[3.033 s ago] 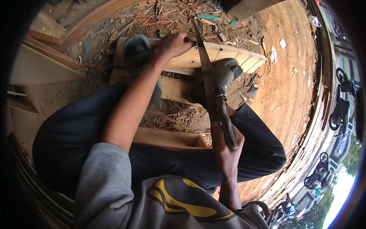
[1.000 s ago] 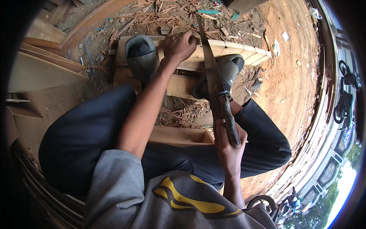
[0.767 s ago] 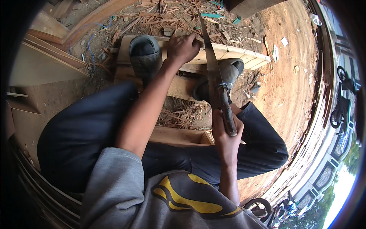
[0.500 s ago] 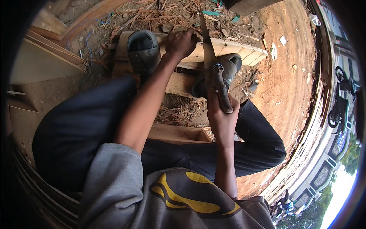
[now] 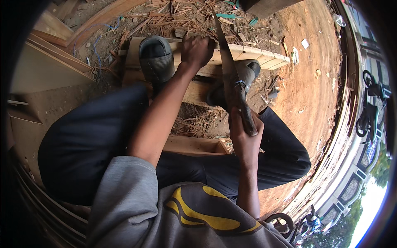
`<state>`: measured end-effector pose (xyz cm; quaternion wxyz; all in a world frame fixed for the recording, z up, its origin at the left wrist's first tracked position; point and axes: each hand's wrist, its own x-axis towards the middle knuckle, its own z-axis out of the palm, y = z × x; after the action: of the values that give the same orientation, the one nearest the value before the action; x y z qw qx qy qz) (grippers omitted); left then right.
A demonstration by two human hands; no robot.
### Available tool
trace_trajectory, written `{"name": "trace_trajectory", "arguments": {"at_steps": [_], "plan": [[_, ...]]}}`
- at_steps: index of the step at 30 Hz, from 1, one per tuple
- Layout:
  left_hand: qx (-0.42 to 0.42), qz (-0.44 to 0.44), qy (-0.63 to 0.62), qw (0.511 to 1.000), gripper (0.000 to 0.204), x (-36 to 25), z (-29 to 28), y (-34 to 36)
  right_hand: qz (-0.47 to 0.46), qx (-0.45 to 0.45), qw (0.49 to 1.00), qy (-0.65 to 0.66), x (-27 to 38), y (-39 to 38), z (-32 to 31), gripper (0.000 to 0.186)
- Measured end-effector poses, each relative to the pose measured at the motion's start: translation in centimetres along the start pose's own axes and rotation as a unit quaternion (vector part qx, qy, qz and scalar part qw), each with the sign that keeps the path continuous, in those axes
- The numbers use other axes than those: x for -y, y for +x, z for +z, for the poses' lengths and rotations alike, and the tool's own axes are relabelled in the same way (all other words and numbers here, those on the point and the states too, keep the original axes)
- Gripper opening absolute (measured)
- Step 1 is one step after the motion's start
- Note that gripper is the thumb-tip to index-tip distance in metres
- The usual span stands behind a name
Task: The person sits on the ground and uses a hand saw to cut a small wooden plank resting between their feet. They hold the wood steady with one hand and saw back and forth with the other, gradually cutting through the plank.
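A hand saw (image 5: pixel 227 58) points away from me, its dark handle wrapped in my right hand (image 5: pixel 245 134). The blade crosses a pale wooden board (image 5: pixel 266 59) with several lines across its right part. My left hand (image 5: pixel 197 50) is closed over that board, left of the blade; its fingertips are hidden. A dark sandal (image 5: pixel 157 58) on my left foot presses on the board. The other sandal (image 5: pixel 247 71) stands right of the blade, partly behind it. Under the board lies another piece of wood (image 5: pixel 192 91).
Wood offcuts and shavings (image 5: pixel 178 16) litter the dirt ahead. A dark block (image 5: pixel 269 6) stands at the far edge. Wooden panels (image 5: pixel 49 66) lean at the left. Close to my legs lies a wooden box frame (image 5: pixel 194 144). Parked motorbikes (image 5: pixel 368 109) stand far right.
My right hand has drawn the saw back toward me, and the blade has slid along with it. My left hand and both feet stay about where they were.
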<state>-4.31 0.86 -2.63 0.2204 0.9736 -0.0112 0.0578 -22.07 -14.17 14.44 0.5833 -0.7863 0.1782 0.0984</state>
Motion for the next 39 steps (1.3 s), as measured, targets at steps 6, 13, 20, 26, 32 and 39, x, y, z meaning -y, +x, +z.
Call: {"name": "trace_trajectory", "arguments": {"at_steps": [6, 13, 20, 26, 32, 39], "plan": [[-0.116, 0.054, 0.012, 0.992, 0.022, 1.0, 1.2, 0.1, 0.042, 0.013, 0.999, -0.004, -0.6, -3.4, -1.9, 0.017], [-0.104, 0.057, -0.021, 0.993, 0.029, 1.8, 2.6, 0.1, -0.006, 0.01, 0.999, -0.046, -1.3, -3.9, -0.1, 0.019], [-0.017, 0.042, -0.025, 0.999, 0.028, 2.1, 1.6, 0.6, 0.013, 0.015, 1.0, -0.017, -1.4, -4.0, -1.0, 0.019], [-0.107, 0.113, -0.019, 0.988, 0.028, 1.3, 1.1, -0.5, -0.018, -0.01, 1.0, -0.02, -2.9, -5.7, -0.1, 0.021], [-0.106, 0.117, 0.046, 0.986, 0.024, 1.7, 2.1, -0.1, -0.001, -0.01, 1.0, -0.009, -1.9, -5.3, 0.4, 0.022], [-0.121, 0.114, 0.056, 0.984, 0.016, 1.3, 2.3, -0.3, 0.023, 0.014, 0.999, -0.017, -1.3, -5.7, 0.6, 0.025]]}}
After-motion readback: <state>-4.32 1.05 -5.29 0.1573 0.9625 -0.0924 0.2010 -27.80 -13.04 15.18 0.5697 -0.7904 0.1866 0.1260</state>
